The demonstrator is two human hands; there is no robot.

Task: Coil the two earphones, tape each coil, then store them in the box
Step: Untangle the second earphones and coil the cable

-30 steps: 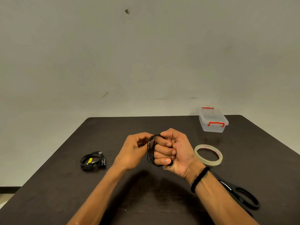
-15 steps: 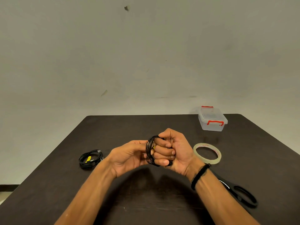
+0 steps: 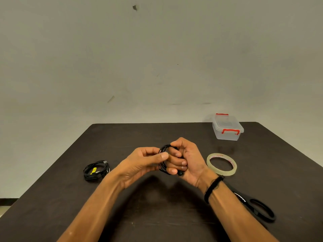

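Head view. The right hand (image 3: 185,160) is closed in a fist above the desk (image 3: 174,215), with the black earphone cable (image 3: 163,155) wound in loops round its curled fingers; one earbud (image 3: 180,173) hangs just below the fist. The left hand (image 3: 145,160) meets it from the side, thumb and forefinger pinched at the coil's near edge, apparently on the cable's free end, though the strand itself is too thin to confirm. The second earphone (image 3: 96,170) lies already bundled on the desk to the left, well apart. The tape roll (image 3: 221,164) sits just right of the right wrist, the scissors (image 3: 257,209) nearer the person, and the lidded box (image 3: 227,129) at the far right, closed.

Assessment: winding of this coil appears nearly complete. To finish well, keep tension on the free end, lay the last turn flush against the others, and slide the coil off the fingers without letting the loops spring before taping.
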